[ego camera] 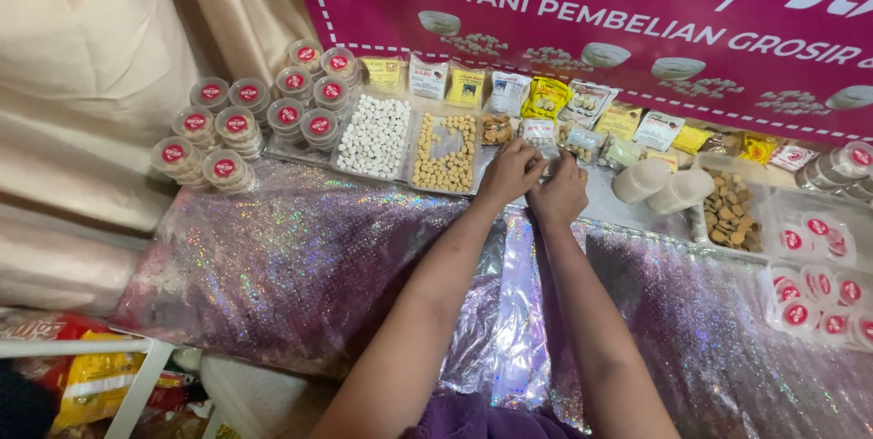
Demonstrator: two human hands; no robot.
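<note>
Fingers (538, 159) of both hands overlap; whatever they pinch is hidden. Pink banner (637, 21) cut by top and right edges. Lidded tubs (855, 166) at right cropped. Small packets (582, 141) behind the hands too blurred to identify.

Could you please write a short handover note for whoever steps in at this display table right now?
Left hand and right hand: side by side at the middle of the table, fingers curled on a small clear packet; the grip itself is hidden.
Laid out: tray of white balls, tray of tan balls, stacked red-lidded jars, a row of sachets below the pink banner.
Left: the sparkly cloth in front carries nothing.
</note>
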